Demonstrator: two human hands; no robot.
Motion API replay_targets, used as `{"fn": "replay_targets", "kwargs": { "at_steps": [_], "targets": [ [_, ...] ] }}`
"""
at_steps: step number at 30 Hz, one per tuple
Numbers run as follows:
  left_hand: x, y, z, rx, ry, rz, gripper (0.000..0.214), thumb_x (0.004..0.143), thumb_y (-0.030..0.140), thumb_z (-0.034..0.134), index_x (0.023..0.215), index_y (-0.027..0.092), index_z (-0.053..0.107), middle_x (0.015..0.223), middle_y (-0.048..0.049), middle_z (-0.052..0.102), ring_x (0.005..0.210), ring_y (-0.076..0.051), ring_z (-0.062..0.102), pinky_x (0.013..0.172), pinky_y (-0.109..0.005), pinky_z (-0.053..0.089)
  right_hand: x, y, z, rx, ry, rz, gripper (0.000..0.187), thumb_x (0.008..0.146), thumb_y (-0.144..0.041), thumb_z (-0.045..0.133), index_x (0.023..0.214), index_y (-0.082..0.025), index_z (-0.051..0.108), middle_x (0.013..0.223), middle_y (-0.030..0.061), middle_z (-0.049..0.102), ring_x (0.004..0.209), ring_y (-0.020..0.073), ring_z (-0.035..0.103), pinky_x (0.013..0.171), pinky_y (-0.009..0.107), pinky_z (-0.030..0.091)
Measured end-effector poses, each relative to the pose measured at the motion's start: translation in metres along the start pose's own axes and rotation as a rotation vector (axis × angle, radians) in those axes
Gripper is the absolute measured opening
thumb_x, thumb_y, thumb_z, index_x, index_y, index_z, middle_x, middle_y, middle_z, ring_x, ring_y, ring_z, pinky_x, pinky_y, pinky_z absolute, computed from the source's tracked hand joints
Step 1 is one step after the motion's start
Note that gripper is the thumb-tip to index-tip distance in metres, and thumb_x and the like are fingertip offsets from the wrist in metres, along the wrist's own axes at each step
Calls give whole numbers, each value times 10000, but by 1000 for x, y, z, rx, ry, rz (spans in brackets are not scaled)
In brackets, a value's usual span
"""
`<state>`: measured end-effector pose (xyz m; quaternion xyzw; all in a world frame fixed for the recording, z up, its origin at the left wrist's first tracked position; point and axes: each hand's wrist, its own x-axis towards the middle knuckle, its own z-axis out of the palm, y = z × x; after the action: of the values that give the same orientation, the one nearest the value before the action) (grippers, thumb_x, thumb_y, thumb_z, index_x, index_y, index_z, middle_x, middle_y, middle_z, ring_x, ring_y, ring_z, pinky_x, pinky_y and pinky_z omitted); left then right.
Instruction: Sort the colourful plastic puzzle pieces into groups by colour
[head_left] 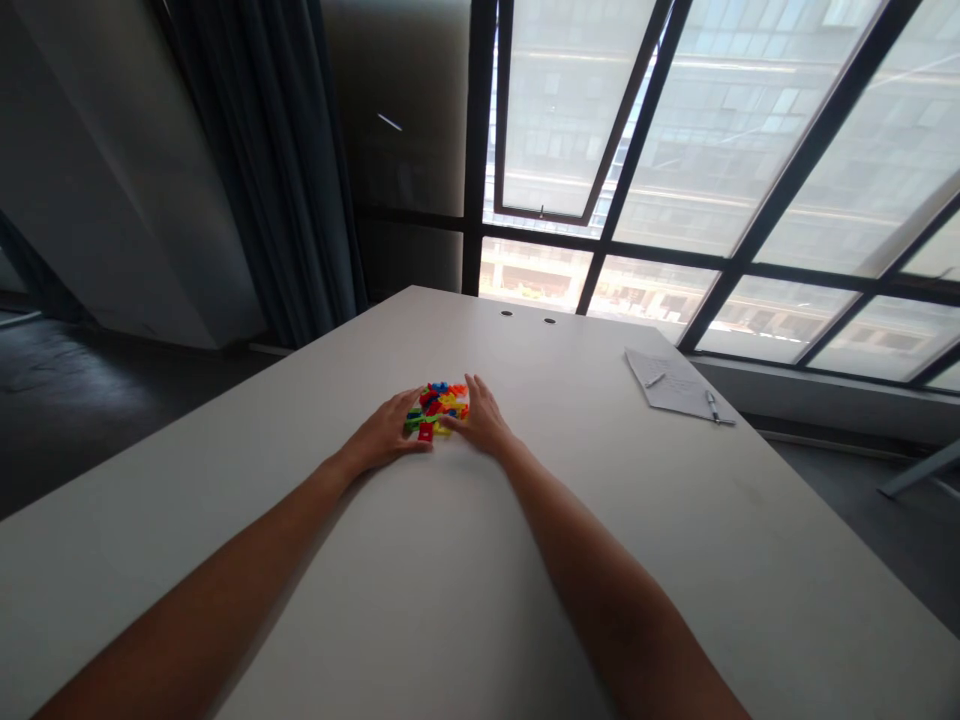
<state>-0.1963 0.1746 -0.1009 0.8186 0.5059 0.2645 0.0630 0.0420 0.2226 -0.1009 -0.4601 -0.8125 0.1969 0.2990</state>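
A person stands at a long white table with both bare arms reaching out. In the middle of the table is a small pile of plastic bricks in red, blue, yellow, green and orange. The pile sits right between the two hands.

The left hand lies flat on the table on the left side of the pile. Its fingers are open and stretched toward the bricks, and they seem to touch the pile's edge. The right hand lies flat on the other side. Its fingers are open too and reach the pile's right edge. Neither hand is closed or gripping a brick. Both hands are about as near as each other.

The pile is a bit wider from hand to hand than it is from front to back, but it has no clear long side. The bricks are tiny from here and lie on top of each other, so I can't count them or see their shapes well. Some may be hidden under the fingers.

Off to the right lie a sheet of paper and a pen. Behind the table are a big window and a dark curtain.
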Motion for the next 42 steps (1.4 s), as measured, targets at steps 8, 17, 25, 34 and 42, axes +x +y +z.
{"fn": "replay_targets", "kwargs": {
  "at_steps": [8, 17, 25, 34, 42],
  "targets": [
    [-4, 8, 2, 59, 29, -63, 1005, 808, 787, 590, 1571, 200, 303, 1554, -139, 410, 1405, -347, 406, 1182, -475, 340, -79, 23, -33, 94, 234, 52, 541, 917, -398, 576, 1394, -147, 517, 1352, 179, 584, 1285, 283, 551, 1101, 446, 448],
    [-1, 4, 7, 96, 61, -95, 1026, 796, 808, 573, 1549, 157, 327, 1543, -176, 414, 1395, -358, 414, 1159, -491, 355, -179, 7, -87, -23, 102, -93, 219, 887, -192, 594, 1082, -207, 690, 1081, 89, 714, 1060, 230, 645, 973, 387, 502],
    [1, 64, 7, 56, 264, 182, 465, 971, 501, 538, 1335, 213, 581, 1329, -115, 623, 1253, -295, 546, 1092, -468, 431, -252, 11, -117, -155, 85, -496, 201, 941, -116, 520, 1053, -191, 669, 672, 15, 648, 578, 135, 565, 583, 256, 425],
    [-24, 171, 30, 28, -45, 557, 188, 993, 269, 535, 997, 250, 722, 909, -28, 747, 885, -187, 685, 832, -339, 501, -249, 17, -131, -239, 268, -489, 218, 926, -85, 528, 1069, -173, 667, 640, -10, 648, 517, 97, 550, 552, 227, 384],
    [-35, 184, 38, -19, -25, 565, 185, 985, 263, 533, 1002, 257, 717, 836, -6, 743, 777, -164, 693, 704, -282, 496, -246, 18, -137, -269, 314, -424, 199, 917, -98, 541, 1026, -177, 688, 691, 2, 701, 569, 113, 625, 595, 234, 452]
  ]
}}
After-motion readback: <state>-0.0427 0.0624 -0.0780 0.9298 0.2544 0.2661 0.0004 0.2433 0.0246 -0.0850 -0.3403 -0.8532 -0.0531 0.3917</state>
